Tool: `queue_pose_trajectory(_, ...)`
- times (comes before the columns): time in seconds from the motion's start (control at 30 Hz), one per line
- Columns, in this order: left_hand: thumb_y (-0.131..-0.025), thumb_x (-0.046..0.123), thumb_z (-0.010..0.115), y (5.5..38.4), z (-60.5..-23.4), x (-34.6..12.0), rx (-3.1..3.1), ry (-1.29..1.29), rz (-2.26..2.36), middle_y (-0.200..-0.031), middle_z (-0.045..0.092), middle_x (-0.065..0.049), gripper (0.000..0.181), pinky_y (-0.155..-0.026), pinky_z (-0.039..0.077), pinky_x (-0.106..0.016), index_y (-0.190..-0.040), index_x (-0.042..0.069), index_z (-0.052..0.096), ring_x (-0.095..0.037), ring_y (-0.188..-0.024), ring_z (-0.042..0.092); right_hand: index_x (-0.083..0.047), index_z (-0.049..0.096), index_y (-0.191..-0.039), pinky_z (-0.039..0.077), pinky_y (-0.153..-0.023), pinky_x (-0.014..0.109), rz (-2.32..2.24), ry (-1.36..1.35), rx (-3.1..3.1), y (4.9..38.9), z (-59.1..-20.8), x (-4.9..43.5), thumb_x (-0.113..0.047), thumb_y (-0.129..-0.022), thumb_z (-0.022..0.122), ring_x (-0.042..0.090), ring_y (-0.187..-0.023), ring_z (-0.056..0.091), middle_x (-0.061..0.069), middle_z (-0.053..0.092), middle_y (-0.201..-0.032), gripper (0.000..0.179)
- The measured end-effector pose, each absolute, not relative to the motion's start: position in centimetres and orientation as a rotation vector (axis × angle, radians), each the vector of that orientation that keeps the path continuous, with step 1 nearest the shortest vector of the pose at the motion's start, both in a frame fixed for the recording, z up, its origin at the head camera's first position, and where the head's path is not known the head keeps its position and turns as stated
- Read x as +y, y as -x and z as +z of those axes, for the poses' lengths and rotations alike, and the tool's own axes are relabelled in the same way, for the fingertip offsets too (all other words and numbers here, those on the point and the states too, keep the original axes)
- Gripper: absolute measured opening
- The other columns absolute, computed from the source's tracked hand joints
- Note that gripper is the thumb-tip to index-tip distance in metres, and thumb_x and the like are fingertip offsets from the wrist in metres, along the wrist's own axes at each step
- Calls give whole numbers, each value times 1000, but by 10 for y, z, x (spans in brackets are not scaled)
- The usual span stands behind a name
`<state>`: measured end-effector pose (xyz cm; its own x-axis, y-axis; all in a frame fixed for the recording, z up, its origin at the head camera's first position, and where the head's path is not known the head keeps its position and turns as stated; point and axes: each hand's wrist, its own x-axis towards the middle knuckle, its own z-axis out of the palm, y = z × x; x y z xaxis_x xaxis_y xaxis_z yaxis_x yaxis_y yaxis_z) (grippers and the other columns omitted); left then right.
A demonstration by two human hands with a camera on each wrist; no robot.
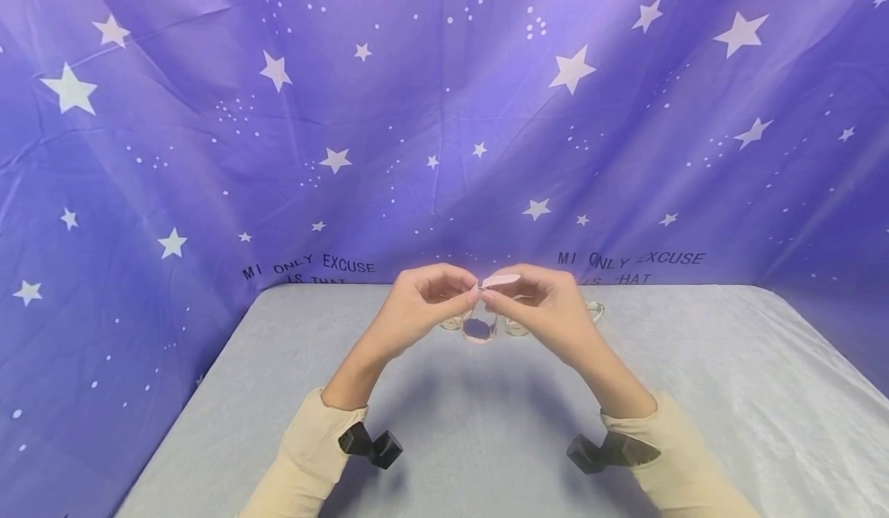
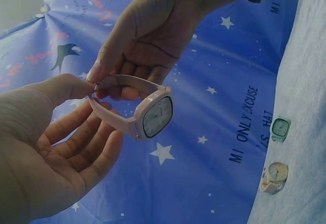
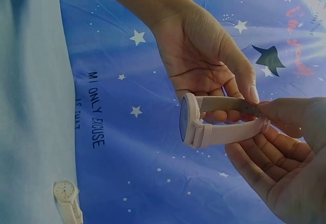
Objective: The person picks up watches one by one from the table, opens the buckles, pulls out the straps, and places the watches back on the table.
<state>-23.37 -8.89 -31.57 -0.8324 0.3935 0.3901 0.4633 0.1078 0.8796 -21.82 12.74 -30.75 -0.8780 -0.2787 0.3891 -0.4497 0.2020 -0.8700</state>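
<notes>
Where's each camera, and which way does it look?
Head: on the head, facing forward and down at table and backdrop; left hand, right hand and sleeves show.
Left wrist: on that wrist, facing the held watch; left hand near, right opposite.
Right wrist: on that wrist, facing the held watch; right hand near, left opposite.
Wrist views share the held watch, hands and backdrop.

"Item one, lettering?"
"Black capitals [image 1: 347, 264] on my starry cloth backdrop [image 1: 444, 194]: 'MI ONLY EXCUSE', 'IS THAT' beneath. Printed twice; the right-hand run loses some letters in folds."
"Item two?"
"Red script [image 3: 298, 39], same cloth, right wrist view: too blurred for me to read."
"Item three, dials?"
"Pink watch [image 2: 158, 116] I hold, plus two further watches [image 2: 277, 171]: dial markings, too small to read."
</notes>
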Motion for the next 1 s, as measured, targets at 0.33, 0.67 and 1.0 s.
queue_pose_trajectory(0.33, -93, 8, 72, 236, -312, -88, -2302, 914, -1887, -99, 74, -17, 17, -81, 60, -33, -109, 2, 71, -16, -87, 71, -4, 75, -108, 63, -79, 32, 1743, -716, -2335, 221, -302, 126, -13, -90, 78, 15, -85, 76, 13, 78, -101, 21)
queue_pose_trajectory(0.67, -93, 4, 71, 244, -296, -93, -2230, 967, -1873, -94, 75, -17, 16, -80, 62, -35, -107, -1, 69, -26, -85, 73, -4, 75, -109, 62, -80, 30, 1718, -717, -2311, 228, -284, 123, -11, -88, 79, 16, -82, 75, 12, 78, -101, 22)
queue_pose_trajectory(1.0, -94, 3, 69, 254, -302, -98, -2218, 958, -1897, -94, 74, -18, 14, -80, 63, -47, -107, -1, 69, -27, -85, 72, -4, 74, -108, 63, -79, 32, 1737, -693, -2272, 237, -291, 123, -13, -90, 78, 18, -81, 76, 12, 78, -99, 21)
